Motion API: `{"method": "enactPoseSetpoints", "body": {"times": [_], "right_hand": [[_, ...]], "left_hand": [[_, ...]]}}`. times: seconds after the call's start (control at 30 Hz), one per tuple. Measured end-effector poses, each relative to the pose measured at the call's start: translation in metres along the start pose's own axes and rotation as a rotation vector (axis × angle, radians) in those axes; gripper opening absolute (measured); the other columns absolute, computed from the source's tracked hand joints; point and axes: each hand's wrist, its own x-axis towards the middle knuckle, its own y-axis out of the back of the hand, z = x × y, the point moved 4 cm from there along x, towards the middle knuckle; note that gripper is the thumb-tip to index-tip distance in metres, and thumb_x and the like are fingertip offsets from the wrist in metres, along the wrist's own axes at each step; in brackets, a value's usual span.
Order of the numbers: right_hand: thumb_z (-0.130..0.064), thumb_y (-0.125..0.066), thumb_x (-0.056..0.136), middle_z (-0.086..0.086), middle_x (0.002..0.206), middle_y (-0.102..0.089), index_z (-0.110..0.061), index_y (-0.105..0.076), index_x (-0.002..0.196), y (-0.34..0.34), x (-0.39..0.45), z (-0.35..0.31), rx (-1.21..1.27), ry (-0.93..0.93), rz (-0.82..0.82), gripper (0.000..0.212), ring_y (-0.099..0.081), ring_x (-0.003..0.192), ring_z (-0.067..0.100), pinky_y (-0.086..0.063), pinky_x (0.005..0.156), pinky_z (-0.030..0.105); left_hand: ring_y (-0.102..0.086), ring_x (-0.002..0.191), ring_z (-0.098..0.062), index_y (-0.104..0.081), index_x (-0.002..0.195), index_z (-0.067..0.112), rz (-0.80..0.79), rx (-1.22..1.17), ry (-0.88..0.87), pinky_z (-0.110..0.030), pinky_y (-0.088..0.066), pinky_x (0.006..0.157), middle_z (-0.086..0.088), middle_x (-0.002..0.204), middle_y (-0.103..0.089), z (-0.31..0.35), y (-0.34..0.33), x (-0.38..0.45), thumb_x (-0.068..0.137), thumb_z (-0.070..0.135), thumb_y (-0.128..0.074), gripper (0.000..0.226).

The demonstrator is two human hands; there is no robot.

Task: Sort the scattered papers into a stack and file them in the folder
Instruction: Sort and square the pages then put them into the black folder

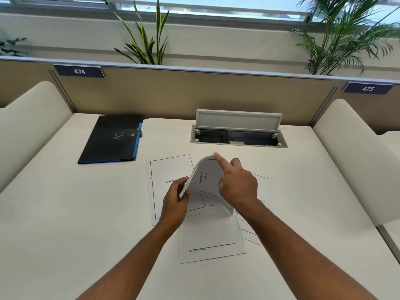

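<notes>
A bundle of white papers (205,178) arches upward at the desk's middle. My left hand (176,198) pinches its left edge between thumb and fingers. My right hand (236,182) grips the right side, with the index finger stretched over the top of the arch. Beneath lie loose printed sheets: one with a black border (166,169) to the left, one (212,241) nearer me, and another (257,180) partly hidden under my right wrist. A black folder (112,139) with a blue spine lies closed at the far left of the desk.
An open cable hatch (238,137) with its grey lid raised sits in the desk at the far middle. Cream side dividers (355,152) flank the desk, and a tan partition (184,94) closes the back. Plants stand behind it.
</notes>
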Motion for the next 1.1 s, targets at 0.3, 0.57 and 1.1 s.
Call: {"method": "enactPoseSetpoints", "body": {"times": [0.3,0.57,1.1], "right_hand": [[-0.03,-0.087,0.082,-0.007,0.117,-0.071,-0.029,-0.056,0.14,-0.043,-0.023,0.066,1.07,-0.376,0.023,0.066,-0.07,0.101,0.01,-0.06,0.085,0.031],[-0.019,-0.068,0.099,-0.001,0.075,-0.064,-0.02,-0.066,0.082,-0.073,-0.03,0.059,0.913,-0.404,-0.031,0.017,-0.057,0.071,0.021,-0.045,0.06,0.025],[-0.024,-0.069,0.098,0.01,0.104,-0.072,-0.004,-0.069,0.12,-0.095,-0.058,0.067,0.977,-0.543,-0.055,0.029,-0.068,0.098,0.031,-0.048,0.071,0.029]], "left_hand": [[-0.058,0.103,-0.008,-0.048,0.122,0.048,0.111,0.018,0.016,-0.01,-0.051,0.071,0.019,0.11,-0.058,-0.009,0.011,0.002,0.1,0.024,-0.056,0.033],[-0.057,0.11,-0.021,-0.048,0.143,0.019,0.105,0.069,0.105,-0.029,-0.052,0.089,0.001,0.116,-0.059,-0.014,0.005,0.006,0.104,0.028,-0.047,0.04],[-0.06,0.095,-0.002,-0.054,0.128,0.032,0.111,0.042,0.146,-0.019,-0.049,0.078,0.02,0.101,-0.063,-0.028,-0.002,-0.011,0.101,0.028,-0.054,0.027]]}}
